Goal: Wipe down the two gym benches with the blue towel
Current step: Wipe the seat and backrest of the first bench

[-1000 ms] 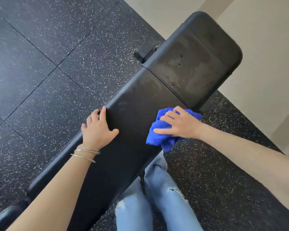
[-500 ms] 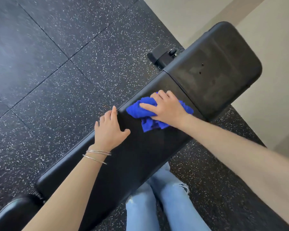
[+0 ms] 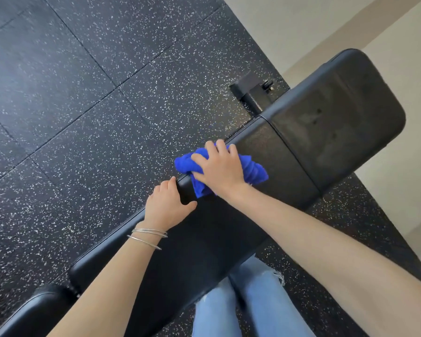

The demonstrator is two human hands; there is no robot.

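A black padded gym bench (image 3: 204, 239) runs diagonally from the lower left to the upper right, with a long back pad and a shorter seat pad (image 3: 338, 122). My right hand (image 3: 219, 166) grips the bunched blue towel (image 3: 253, 170) at the far edge of the long pad, fingers curled over the edge. My left hand (image 3: 167, 206) rests on the same far edge just beside it, fingers over the side, thumb on top. Only one bench is in view.
Black speckled rubber floor tiles (image 3: 95, 130) surround the bench. A black frame foot with a wheel (image 3: 253, 92) sticks out beyond the pad joint. A beige wall (image 3: 399, 32) stands at the upper right. My legs in light blue jeans (image 3: 241, 307) stand against the near side.
My right hand has swept the towel across the pad from the near edge to the far edge. My left hand has stayed on the far edge. The camera has shifted left.
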